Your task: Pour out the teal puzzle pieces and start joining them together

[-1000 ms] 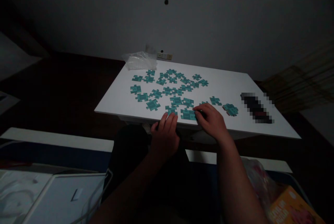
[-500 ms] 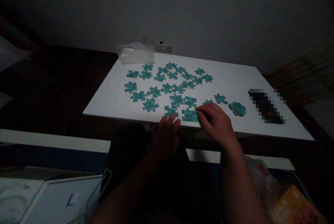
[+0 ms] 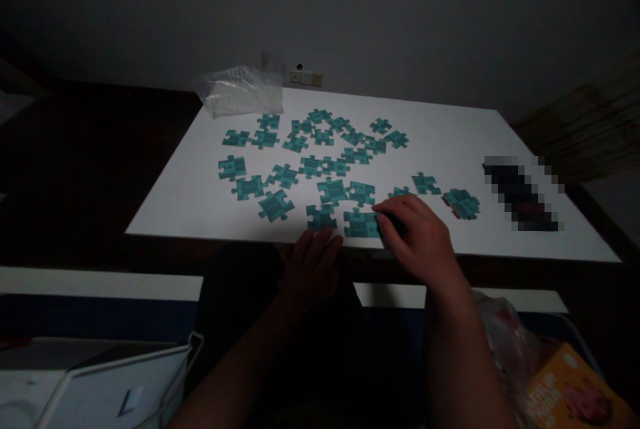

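Teal jigsaw puzzle pieces lie spread over a white table (image 3: 180, 199). My right hand (image 3: 420, 235) is curled at the front edge, thumb and index finger closed at the right end of a puzzle piece (image 3: 357, 223) that seems joined to another; the fingers partly cover that end. My left hand (image 3: 314, 259) rests at the table's edge with its fingers stretched out and slightly apart. The fingertips are just below another puzzle piece (image 3: 321, 217); whether they touch it I cannot tell. Two more pieces, a left one (image 3: 332, 191) and a right one (image 3: 361, 193), lie just beyond.
A clear plastic bag (image 3: 243, 92) sits at the table's far left corner. A small stack of pieces (image 3: 463, 203) is right of my right hand, with a blurred-out dark object (image 3: 520, 195) farther right. An orange box (image 3: 575, 389) is at lower right, below table level.
The camera view has shifted a little, so the table looks slightly nearer. Both hands keep about the same pose, and the puzzle pieces lie as before.
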The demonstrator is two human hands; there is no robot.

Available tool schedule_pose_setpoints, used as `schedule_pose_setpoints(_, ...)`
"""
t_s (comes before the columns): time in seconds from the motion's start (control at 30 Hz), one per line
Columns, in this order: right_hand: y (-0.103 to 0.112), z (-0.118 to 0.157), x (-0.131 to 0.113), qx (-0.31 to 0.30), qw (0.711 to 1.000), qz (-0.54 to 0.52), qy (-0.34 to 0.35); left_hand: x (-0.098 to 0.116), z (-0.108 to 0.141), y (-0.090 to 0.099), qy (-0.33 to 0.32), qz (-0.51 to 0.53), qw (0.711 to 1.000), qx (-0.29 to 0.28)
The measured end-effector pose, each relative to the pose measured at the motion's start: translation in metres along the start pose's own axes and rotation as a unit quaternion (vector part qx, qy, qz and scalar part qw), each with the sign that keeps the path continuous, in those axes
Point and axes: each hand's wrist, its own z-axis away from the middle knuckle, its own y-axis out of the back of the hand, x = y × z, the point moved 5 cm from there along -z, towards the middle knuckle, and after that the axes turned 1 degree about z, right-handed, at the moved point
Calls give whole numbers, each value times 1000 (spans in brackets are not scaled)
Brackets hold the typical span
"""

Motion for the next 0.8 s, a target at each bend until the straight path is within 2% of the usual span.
schedule_pose_setpoints(0.07,0,0,0,-8,1000,0,0,1,-1,3,-5,9,1000,10)
schedule_pose_setpoints(0.23,0,-1,0,-15,1000,-1,-2,1,-2,5,27,-4,999,-34)
schedule_pose_setpoints(0.4,-1,-1,0,-11,1000,4,1,-1,-3,6,5,-1,1000,-11)
schedule_pose_setpoints(0.6,-3,-1,2,-8,1000,8,7,-4,-11,11,-45,37,996,65)
schedule_pose_setpoints(0.8,-6,-1,6,-1,1000,5,4,0,-14,19,-51,28,998,4)
